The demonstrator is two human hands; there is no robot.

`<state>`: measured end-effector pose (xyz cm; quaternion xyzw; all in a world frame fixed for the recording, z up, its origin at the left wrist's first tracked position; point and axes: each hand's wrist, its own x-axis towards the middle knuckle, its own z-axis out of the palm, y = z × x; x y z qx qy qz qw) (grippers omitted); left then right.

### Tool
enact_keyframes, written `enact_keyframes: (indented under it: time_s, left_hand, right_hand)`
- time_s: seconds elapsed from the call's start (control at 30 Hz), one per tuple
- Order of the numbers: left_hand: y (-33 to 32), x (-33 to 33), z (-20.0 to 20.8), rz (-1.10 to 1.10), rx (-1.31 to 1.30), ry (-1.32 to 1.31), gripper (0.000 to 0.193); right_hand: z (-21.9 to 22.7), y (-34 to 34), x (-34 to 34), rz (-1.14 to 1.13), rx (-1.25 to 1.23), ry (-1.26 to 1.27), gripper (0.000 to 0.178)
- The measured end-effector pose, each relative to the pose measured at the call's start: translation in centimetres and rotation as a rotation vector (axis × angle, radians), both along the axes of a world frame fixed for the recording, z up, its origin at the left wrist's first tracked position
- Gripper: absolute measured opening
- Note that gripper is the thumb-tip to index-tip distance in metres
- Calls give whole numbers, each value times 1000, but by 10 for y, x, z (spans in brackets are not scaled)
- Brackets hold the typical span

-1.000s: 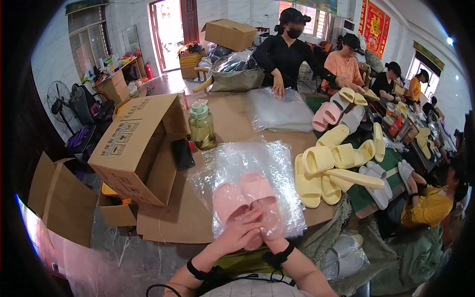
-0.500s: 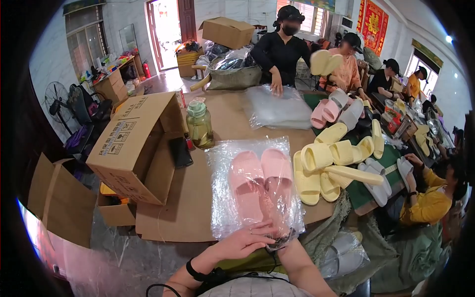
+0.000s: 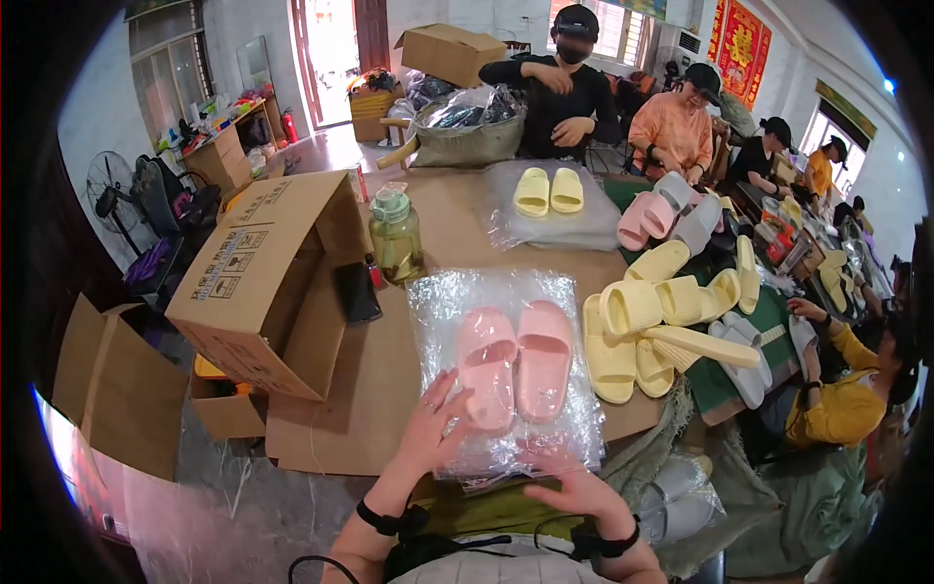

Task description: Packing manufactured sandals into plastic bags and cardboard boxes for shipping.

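A pair of pink slippers [image 3: 488, 365] lies side by side on a stack of clear plastic bags [image 3: 438, 302] in front of me; glare hides whether film covers them fully. My left hand [image 3: 433, 428] has its fingers spread at the heel of the left slipper, touching the plastic. Below the right slipper, my right hand [image 3: 569, 477] is at the near edge of the bags, thumb apart from the fingers. Film and glare partly veil those fingertips. Several yellow slippers [image 3: 632, 307] are heaped just right of the bags.
An open cardboard box [image 3: 258, 282] stands at left, beside a black phone [image 3: 357, 292] and a green-tinted jar [image 3: 394, 238]. Across the table, yellow slippers [image 3: 532, 193] lie on another bag stack [image 3: 501, 219] before a co-worker [image 3: 564, 92]. Pink and grey slippers [image 3: 696, 224] lie at right.
My hands have moved apart; the left went up and left, the right loosened from the bag's near end. The pink slippers now lie flatter. The co-worker's yellow pair has been set on the far bags.
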<state>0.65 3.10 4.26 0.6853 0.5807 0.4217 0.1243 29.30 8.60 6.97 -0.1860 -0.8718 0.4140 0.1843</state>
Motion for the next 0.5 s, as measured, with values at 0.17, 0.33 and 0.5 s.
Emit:
enact_keyframes:
  time_s: [0.17, 0.33, 0.5]
  left_hand:
    - [16, -4, -42, 162, -98, 145, 54]
    - [13, -1, -55, 179, -104, 154, 55]
    - [15, 2, -58, 161, -83, 118, 54]
  right_hand:
    - [63, 12, 34, 263, -659, -212, 29]
    - [58, 63, -14, -558, -237, 213, 17]
    - [24, 124, -80, -606, 162, -50, 41]
